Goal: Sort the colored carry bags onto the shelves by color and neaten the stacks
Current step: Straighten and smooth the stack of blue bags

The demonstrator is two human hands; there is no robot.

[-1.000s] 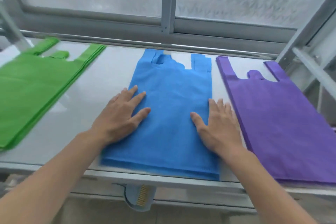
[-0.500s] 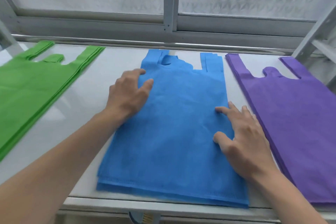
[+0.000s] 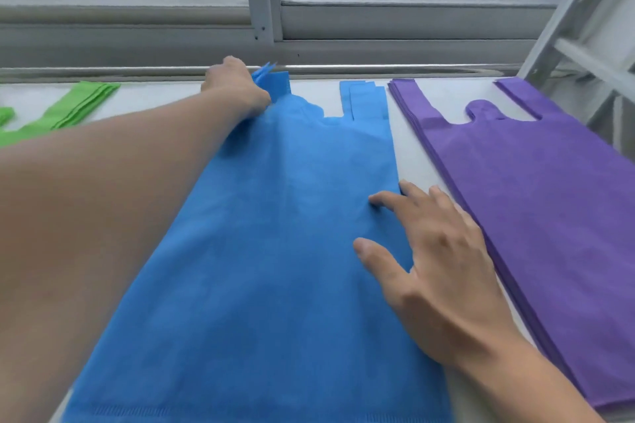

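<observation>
A stack of blue carry bags [image 3: 275, 251] lies flat in the middle of the white shelf [image 3: 405, 154]. My left hand [image 3: 233, 89] reaches to the far end and pinches the blue stack's left handle, whose layers fan up beside my fingers. My right hand [image 3: 436, 261] rests with fingers spread on the blue stack's right edge. A purple stack [image 3: 536, 203] lies to the right, a narrow gap of shelf between. Only the handles of the green stack [image 3: 79, 106] show at the far left, beyond my left forearm.
A grey window frame [image 3: 261, 10] with frosted panes runs along the back of the shelf. A grey metal shelf upright [image 3: 563, 21] slants up at the right, close to the purple stack.
My left hand slid from the blue stack's upper left side to its far left handle and closed on it. My right hand stayed on the right edge. The view moved closer.
</observation>
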